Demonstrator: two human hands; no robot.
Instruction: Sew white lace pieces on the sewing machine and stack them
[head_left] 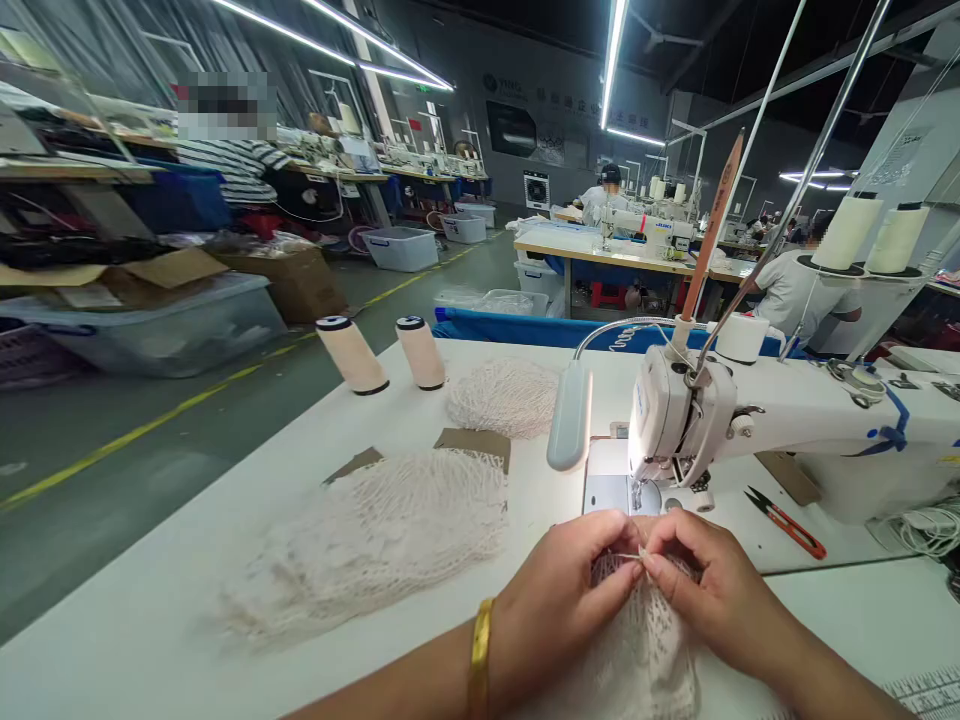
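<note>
My left hand point(574, 600) and my right hand point(709, 590) meet in front of the sewing machine point(682, 420), each pinching the edge of a cream lace fabric piece point(649, 650). The fabric hangs from the fingertips down toward the bottom of the view. Its pinched edge lies just below the needle plate point(611, 490), apart from the needle. A gold bracelet point(480, 655) circles my left wrist. Left of my hands lies a pile of cream lace point(420, 520), with a smaller lace bundle point(502, 395) behind it.
Orange-handled thread snips point(787, 522) lie right of the needle area. Two peach thread cones point(352, 355) stand at the table's far left edge. A grey lamp point(570, 415) hangs beside the machine head. A clear ruler point(930, 690) shows at bottom right. Other people sit at machines beyond.
</note>
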